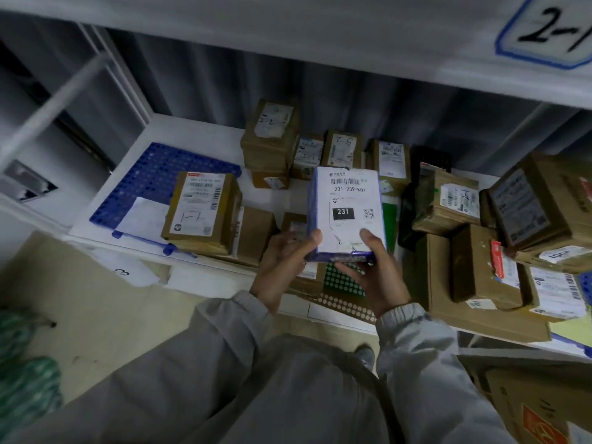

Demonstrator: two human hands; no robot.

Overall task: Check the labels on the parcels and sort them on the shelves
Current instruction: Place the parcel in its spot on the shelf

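Right now you are holding one small parcel (347,213) up with both hands, above the white shelf (198,129). It is wrapped in blue and has a big white label (350,206) on its face. You can read "231-239-K01" on that label, and "231" in a black box lower down.

Your left hand (285,267) is closed on the bottom left corner of the parcel, with the thumb lying on the label. Your right hand (373,277) is closed on the bottom right corner, thumb on the label too, and the fingers go under the bottom edge. Grey sleeves (224,341) cover both your arms.

Just left of your left hand sits a brown box (200,209) with a white label and some pen marks on it. It rests partly on a blue mat with holes (150,177). Beyond your hands, far back on the shelf, stand more brown boxes. One of them (270,133) says "2-2" in pen.

Right of your right hand is a heap of brown parcels (474,251), some lying on top of others. Under your hands there are a green spotted packet (341,280) and more boxes.

Up high, past your right hand, the upper shelf has a sign (551,27) that starts with "2-".
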